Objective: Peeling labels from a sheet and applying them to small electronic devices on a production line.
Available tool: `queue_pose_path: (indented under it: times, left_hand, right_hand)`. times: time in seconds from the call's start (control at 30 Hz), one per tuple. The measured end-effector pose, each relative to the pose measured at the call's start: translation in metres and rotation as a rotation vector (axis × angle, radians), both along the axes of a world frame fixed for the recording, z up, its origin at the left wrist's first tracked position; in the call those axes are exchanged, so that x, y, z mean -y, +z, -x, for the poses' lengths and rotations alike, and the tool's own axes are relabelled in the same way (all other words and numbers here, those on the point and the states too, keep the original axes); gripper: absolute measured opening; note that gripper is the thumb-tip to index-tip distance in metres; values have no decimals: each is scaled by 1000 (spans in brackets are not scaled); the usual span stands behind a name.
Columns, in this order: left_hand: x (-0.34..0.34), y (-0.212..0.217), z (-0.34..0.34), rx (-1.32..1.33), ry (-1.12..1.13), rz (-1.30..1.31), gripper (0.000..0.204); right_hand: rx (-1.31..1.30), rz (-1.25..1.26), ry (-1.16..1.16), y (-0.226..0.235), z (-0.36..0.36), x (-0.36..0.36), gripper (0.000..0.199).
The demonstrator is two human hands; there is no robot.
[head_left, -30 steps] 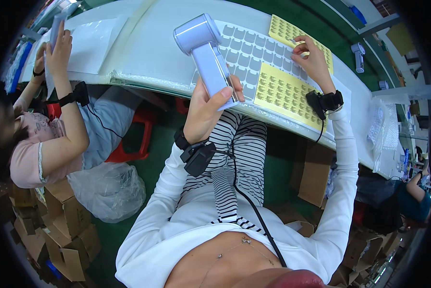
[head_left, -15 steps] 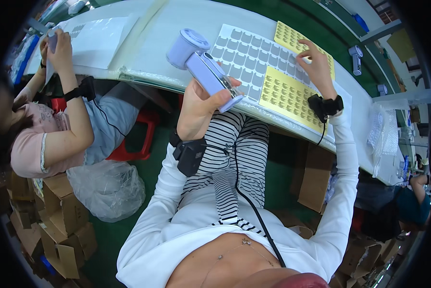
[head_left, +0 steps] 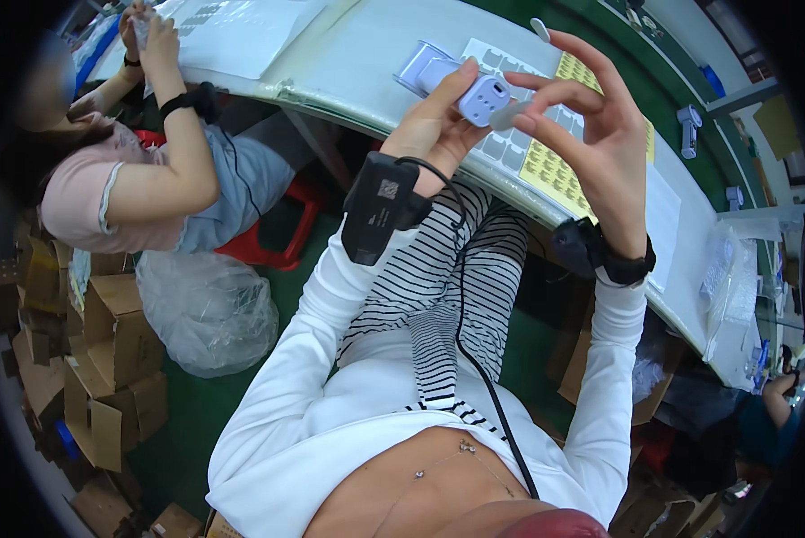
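My left hand (head_left: 425, 134) grips a lavender handheld device (head_left: 440, 76), with its flat end, which has a small port, turned toward my right hand. My right hand (head_left: 600, 125) is raised just beside that end, pinching a small grey sticker (head_left: 509, 117) between thumb and finger. Another pale oval piece (head_left: 539, 30) shows at the tip of its raised index finger; whether it is stuck there I cannot tell. Beneath my hands lie a white sheet of grey stickers (head_left: 503, 151) and a yellow sheet with dark print (head_left: 546, 177), both partly covered by my hands and the device.
To my left a co-worker (head_left: 151, 193) sits at the same white table (head_left: 366, 49), near a white sheet (head_left: 241, 45). Similar lavender devices (head_left: 688, 130) stand beyond the table's right side. Cardboard boxes (head_left: 120, 332) and a clear plastic bag (head_left: 209, 309) are on the floor.
My right hand has lifted off the sticker sheets and come left to the device, with a grey sticker in its fingers. My left hand has turned the device, bringing its end toward the right.
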State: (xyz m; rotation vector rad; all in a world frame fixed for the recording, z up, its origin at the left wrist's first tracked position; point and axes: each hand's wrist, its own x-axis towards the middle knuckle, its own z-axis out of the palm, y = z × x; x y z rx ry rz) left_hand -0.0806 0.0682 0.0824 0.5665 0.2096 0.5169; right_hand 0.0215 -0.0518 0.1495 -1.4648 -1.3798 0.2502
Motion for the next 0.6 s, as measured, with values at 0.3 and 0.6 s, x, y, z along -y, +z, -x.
queue_pose_path:
  times: [0.3, 0.6]
  left_hand:
    - [7, 10, 5, -14, 48, 2, 30]
    - [9, 8, 4, 3, 34, -16, 26]
  right_hand:
    - [-147, 49, 33, 2, -1, -8, 70]
    - [-5, 42, 26, 1, -3, -5, 64]
